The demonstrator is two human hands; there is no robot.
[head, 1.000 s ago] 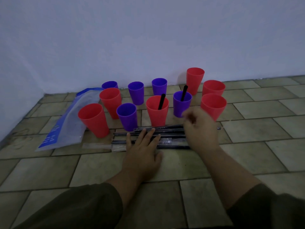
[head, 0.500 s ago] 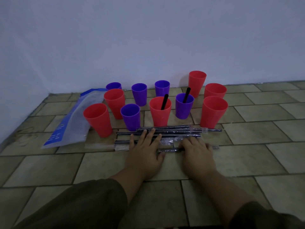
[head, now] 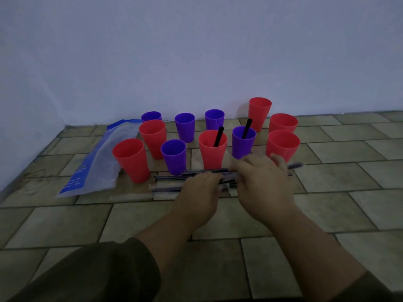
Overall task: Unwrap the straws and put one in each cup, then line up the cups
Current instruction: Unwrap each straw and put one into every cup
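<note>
Several red and purple cups stand upright in a loose cluster on the tiled floor. A red cup (head: 212,152) holds a black straw (head: 218,136), and so does the purple cup (head: 243,143) to its right, whose straw (head: 248,128) leans right. In front of them is a pile of wrapped straws (head: 172,178). My left hand (head: 199,192) rests on the pile with bent fingers; whether it grips anything is unclear. My right hand (head: 263,184), blurred, curls over one wrapped straw (head: 295,165) whose end sticks out to the right.
A clear plastic bag with a blue edge (head: 96,168) lies flat left of the cups. A pale wall rises right behind the cups and another closes the left side. Bare tiles stretch to the right and toward me.
My right hand came down from the purple cup onto the pile and now has risen slightly, curled round one wrapped straw. My left hand's fingers went from flat and spread to bent.
</note>
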